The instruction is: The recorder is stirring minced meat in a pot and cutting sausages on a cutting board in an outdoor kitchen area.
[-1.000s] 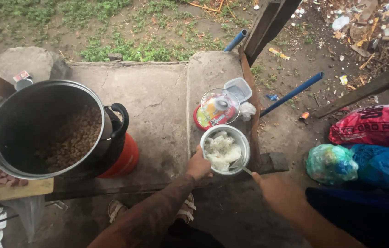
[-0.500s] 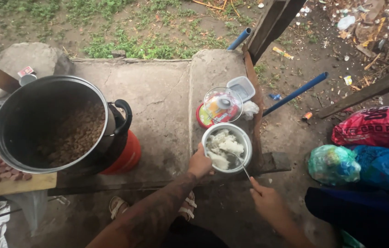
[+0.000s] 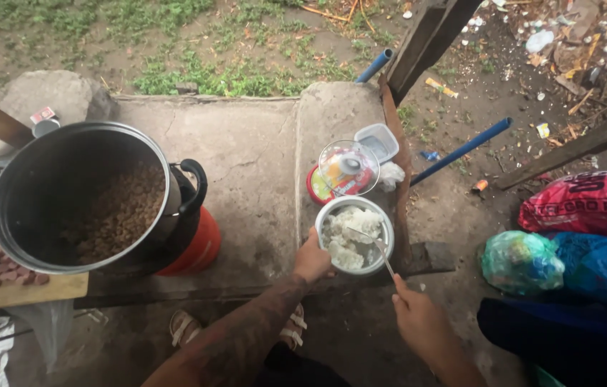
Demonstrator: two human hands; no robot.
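My left hand (image 3: 312, 259) grips the near left rim of a small metal bowl (image 3: 355, 235) filled with white chunky food, resting on the concrete ledge. My right hand (image 3: 418, 317) holds the handle of a metal spoon (image 3: 371, 246) whose tip is dug into the white food. Just behind the bowl lies a round glass lid (image 3: 347, 169) on a red container, beside a small clear plastic tub (image 3: 378, 141). A large dark pot (image 3: 78, 197) holding brown cooked grains or beans sits to the left on a red stove (image 3: 199, 251).
A wooden cutting board (image 3: 20, 283) with sliced reddish meat lies under the pot's near left. A wooden post (image 3: 429, 39), blue pipes (image 3: 461, 149), a red sack (image 3: 590, 204) and blue-green plastic bags (image 3: 540, 261) stand to the right. Grass and littered dirt lie beyond the ledge.
The right hand has moved the spoon in the bowl, stirring the white food, and has drawn slightly back toward me. The left hand stays on the bowl's rim.
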